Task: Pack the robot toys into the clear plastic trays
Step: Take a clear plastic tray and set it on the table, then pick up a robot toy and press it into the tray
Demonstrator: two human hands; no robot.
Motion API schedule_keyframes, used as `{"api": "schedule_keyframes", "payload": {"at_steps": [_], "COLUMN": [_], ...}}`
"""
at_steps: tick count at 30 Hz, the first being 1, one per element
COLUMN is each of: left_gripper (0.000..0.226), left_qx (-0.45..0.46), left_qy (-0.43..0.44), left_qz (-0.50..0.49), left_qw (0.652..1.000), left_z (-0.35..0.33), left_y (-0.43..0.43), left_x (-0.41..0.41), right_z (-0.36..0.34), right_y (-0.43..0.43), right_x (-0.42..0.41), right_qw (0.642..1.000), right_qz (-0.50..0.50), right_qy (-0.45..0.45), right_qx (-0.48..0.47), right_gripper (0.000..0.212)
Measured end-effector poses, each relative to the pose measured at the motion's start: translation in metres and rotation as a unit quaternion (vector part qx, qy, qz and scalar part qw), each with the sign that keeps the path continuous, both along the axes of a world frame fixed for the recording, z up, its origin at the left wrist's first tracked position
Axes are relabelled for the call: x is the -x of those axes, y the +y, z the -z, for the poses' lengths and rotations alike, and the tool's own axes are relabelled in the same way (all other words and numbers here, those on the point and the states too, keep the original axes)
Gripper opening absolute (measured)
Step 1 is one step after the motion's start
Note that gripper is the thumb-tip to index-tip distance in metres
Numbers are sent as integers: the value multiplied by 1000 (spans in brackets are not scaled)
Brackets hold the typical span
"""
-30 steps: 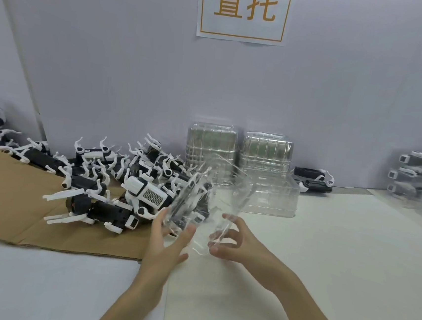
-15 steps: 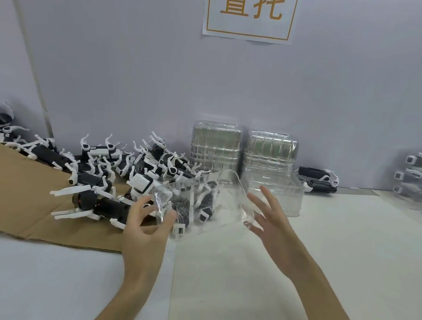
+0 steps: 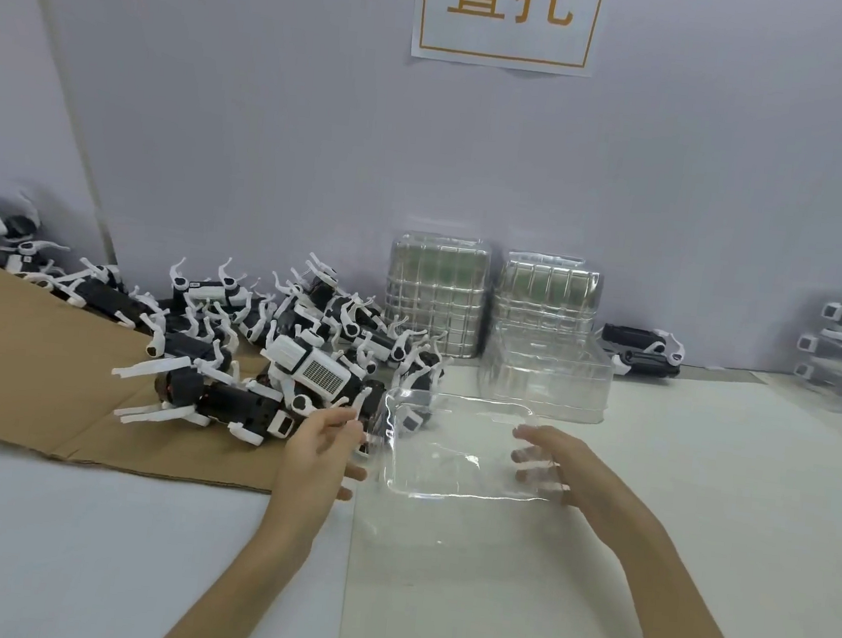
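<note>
At the frame's centre, your two hands bracket a clear plastic tray (image 3: 457, 451) lying flat on the surface (image 3: 700, 500). Your left hand (image 3: 319, 450) pinches its left rim; your right hand (image 3: 568, 474) rests open-fingered on its right edge. Robot toys (image 3: 272, 350) pile at centre left.

A clear glossy plastic tray (image 3: 457, 451) is catching glare; robot toys (image 3: 301, 369) are showing smooth black-and-white plastic on matt brown cardboard (image 3: 27, 383).
</note>
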State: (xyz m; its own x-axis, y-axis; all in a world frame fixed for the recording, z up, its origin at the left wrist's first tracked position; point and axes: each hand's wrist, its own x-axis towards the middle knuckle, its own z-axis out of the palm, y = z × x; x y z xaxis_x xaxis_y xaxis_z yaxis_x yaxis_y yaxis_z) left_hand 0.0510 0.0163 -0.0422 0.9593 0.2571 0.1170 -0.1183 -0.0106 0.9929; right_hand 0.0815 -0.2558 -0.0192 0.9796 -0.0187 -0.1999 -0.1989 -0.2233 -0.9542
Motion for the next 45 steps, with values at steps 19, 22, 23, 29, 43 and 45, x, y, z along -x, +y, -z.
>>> {"api": "schedule_keyframes", "payload": {"at_steps": [19, 22, 23, 29, 43, 45], "left_gripper": [14, 8, 13, 18, 27, 28], "left_qx": [-78, 68, 130, 299, 351, 345], "left_qy": [132, 122, 125, 135, 117, 102], "left_qz": [-85, -112, -117, -65, 111, 136], "left_qw": [985, 984, 977, 942, 923, 923], "left_z": [0, -6, -9, -42, -74, -83], "left_y": [-18, -25, -26, -20, -20, -25], "left_x": [-64, -71, -75, -82, -41, -31], "right_z": [6, 8, 8, 9, -18, -23], "right_y": [-25, -27, -28, -28, -12, -3], "right_x": [-4, -4, -5, -6, 9, 15], "right_qw": [984, 984, 984, 986, 939, 921], "right_qz": [-63, -59, -58, -46, 101, 82], "right_qy": [-13, -28, -31, -46, -324, -377], "right_qx": [167, 166, 163, 156, 59, 54], "right_gripper": [51, 53, 50, 35, 19, 28]}}
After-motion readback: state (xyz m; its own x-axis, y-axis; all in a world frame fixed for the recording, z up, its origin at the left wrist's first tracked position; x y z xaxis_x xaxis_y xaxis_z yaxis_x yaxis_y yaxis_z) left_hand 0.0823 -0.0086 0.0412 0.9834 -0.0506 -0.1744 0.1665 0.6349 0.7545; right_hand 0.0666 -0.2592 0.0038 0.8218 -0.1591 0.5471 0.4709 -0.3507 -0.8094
